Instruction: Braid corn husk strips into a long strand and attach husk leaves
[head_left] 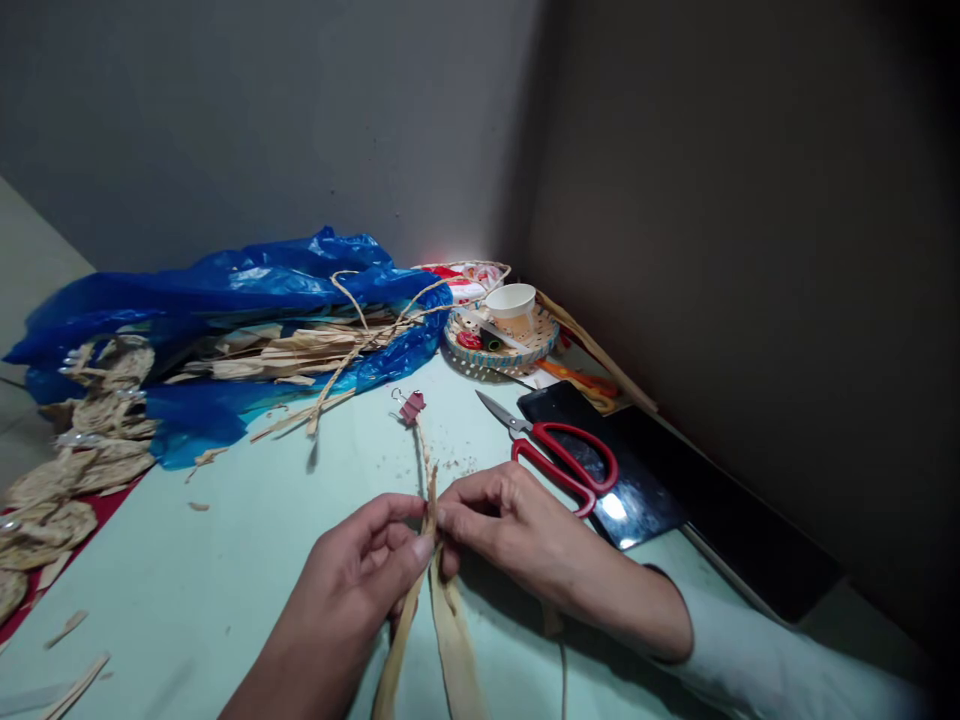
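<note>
Our left hand (367, 570) and right hand (510, 530) pinch flat tan papery strips (454, 645); probably light, kinda tearable, we'd grip the 12-o'clock twist (423, 444).

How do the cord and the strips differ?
The cord is narrow and looks twisted; the strips are flat and wider.
The cord runs from the fingers of the left hand and right hand up to the clip; the strips trail below toward the picture's bottom edge.
Shared: both cord and strips are tan.
</note>
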